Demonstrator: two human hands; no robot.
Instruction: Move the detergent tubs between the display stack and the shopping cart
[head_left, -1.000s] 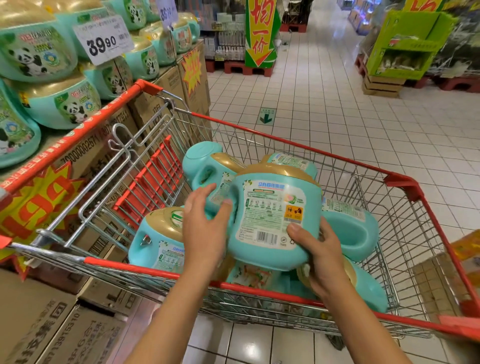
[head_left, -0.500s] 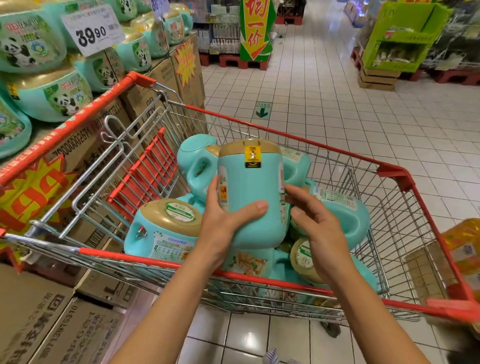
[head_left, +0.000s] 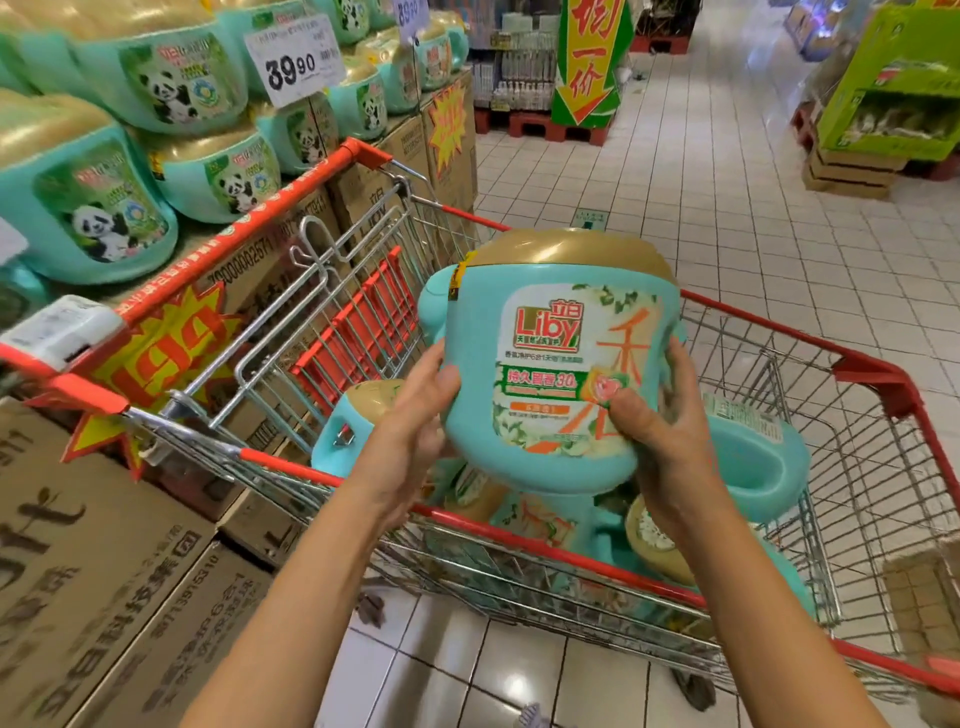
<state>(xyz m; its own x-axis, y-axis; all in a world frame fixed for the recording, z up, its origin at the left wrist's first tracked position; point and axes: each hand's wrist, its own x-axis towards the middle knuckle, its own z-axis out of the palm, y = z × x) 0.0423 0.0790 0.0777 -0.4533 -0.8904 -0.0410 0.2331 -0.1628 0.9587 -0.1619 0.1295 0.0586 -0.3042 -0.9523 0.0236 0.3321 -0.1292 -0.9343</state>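
Note:
I hold a teal detergent tub (head_left: 550, 364) with a gold lid above the shopping cart (head_left: 872, 374), its Liby label facing me. My left hand (head_left: 415, 421) grips its left side, thumb on the front. My right hand (head_left: 660, 426) grips its right side, thumb pressed on the label. Several more teal tubs (head_left: 753, 462) lie in the cart basket below, partly hidden by the held tub. The display stack (head_left: 171, 156) of panda-label tubs rises at the left.
Cardboard boxes (head_left: 83, 571) sit under the stack at lower left. A 39.90 price sign (head_left: 293, 60) hangs on the stack. The cart's red child seat flap (head_left: 358, 322) is folded up. A tiled aisle (head_left: 727, 182) stretches ahead, with a green display (head_left: 893, 88) at right.
The tub has risen out of the cart and turned, so its front label now faces me instead of the back label and then the side. My view has swung left toward the stack.

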